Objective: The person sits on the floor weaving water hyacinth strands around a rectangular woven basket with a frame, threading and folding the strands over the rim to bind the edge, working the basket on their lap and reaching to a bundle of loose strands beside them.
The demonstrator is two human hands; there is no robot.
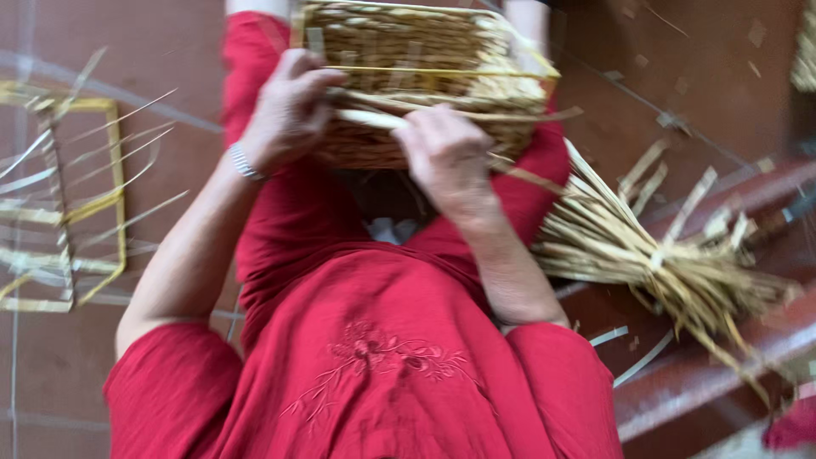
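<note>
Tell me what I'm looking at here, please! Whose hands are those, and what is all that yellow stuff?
This picture comes from a small camera worn on a person's head, looking down, so you see what that person sees. There is no machine here, only two bare hands.

The person wears red clothes and seems to be sitting, with a woven basket on the knees. The left hand, with a bracelet at the wrist, grips the basket's side. The right hand rests on its near edge and touches a pale straw strip that runs along the edge there.

On the right lies a bundle of dry straw. On the left, on the brown floor, stands a yellow frame with loose strips sticking out. The picture is a bit blurry, so small details are hard to tell.
</note>
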